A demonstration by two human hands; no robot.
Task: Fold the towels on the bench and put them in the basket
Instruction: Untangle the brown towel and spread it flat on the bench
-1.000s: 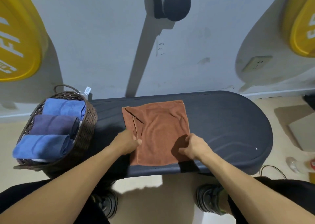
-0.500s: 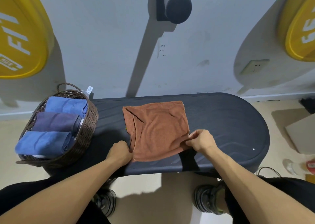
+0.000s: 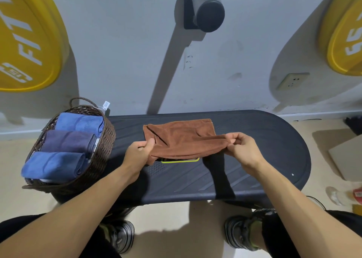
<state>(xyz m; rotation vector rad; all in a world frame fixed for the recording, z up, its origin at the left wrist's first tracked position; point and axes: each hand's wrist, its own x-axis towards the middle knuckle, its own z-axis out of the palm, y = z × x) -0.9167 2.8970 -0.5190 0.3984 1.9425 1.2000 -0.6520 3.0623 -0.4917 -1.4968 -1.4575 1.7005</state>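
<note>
Between the two pinching hands, the near edge of the brown towel [image 3: 180,140] is now lifted off the bench [image 3: 264,150] and carried toward the far edge; half a second ago that edge lay flat near the bench front, with the hands only gripping its corners. This looks like the next fold under way, halving the towel front to back, so it is not yet ready for the basket [image 3: 103,151].

The left hand [image 3: 137,155] holds the near left corner between thumb and fingers, and the right hand [image 3: 242,150] pinches the near right corner the same way. The cloth hangs taut between the grips, soft and slightly rumpled, its far half resting on the bench beyond the hands with a small crease by the left corner. A yellow-edged mark [image 3: 180,160] on the bench shows just below the raised edge.

Left of the left hand, the wicker basket holds three rolled towels [image 3: 68,142], two blue and one dark purple.
</note>
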